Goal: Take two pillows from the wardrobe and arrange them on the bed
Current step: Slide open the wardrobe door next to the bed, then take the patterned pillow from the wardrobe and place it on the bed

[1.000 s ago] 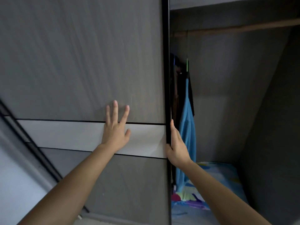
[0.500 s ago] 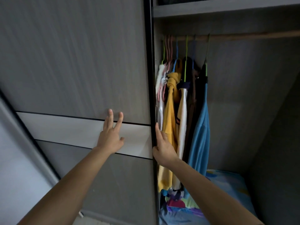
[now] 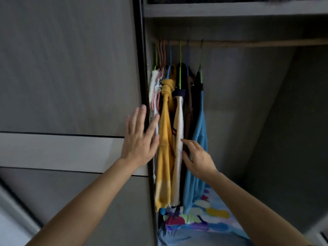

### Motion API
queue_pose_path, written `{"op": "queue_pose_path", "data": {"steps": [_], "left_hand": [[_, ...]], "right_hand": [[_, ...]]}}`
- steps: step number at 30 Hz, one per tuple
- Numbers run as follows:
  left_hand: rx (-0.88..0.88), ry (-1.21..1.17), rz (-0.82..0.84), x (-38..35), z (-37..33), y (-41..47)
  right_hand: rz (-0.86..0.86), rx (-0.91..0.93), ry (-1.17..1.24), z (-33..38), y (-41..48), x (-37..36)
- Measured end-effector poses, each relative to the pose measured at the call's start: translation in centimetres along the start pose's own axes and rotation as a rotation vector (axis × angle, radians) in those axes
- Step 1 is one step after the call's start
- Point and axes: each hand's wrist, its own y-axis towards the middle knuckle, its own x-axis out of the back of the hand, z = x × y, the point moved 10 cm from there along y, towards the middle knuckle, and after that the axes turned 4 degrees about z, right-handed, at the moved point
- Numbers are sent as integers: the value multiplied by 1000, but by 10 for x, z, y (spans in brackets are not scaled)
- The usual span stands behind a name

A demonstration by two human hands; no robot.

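Both grips are empty: the left hand (image 3: 139,139) is spread wide over the sliding door's (image 3: 71,86) edge, the right hand (image 3: 198,157) loosely curled against the hanging clothes (image 3: 177,139). Inside the wardrobe (image 3: 248,103), patterned bedding (image 3: 209,221) lies on the floor under the garments (probably a pillow, though I cannot tell). Reaching down through the clothes risks dragging one off its hanger (image 3: 180,55), or snagging fabric on the way.

Hanging from a wooden rail (image 3: 257,43) on coloured hangers (image 3: 180,55): a yellow garment (image 3: 165,139), a white one (image 3: 178,139), a blue one (image 3: 199,139), bunched together at the left. Above, a grey shelf (image 3: 230,9).
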Motion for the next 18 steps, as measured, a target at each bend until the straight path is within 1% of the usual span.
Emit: {"op": "queue_pose_path", "data": {"steps": [2, 5, 8, 12, 18], "left_hand": [[-139, -36, -1, -14, -39, 9], [-271, -115, 81, -50, -87, 12], [-316, -173, 188, -90, -125, 11], [-343, -261, 312, -138, -173, 4], [-465, -316, 490, -213, -249, -27]], "right_hand": [[-23, -70, -81, -32, -13, 20], [-43, -183, -182, -80, -42, 47], [-70, -304, -266, -123, -79, 72], [-70, -517, -326, -175, -146, 89], [-7, -814, -305, -245, -241, 75]]}}
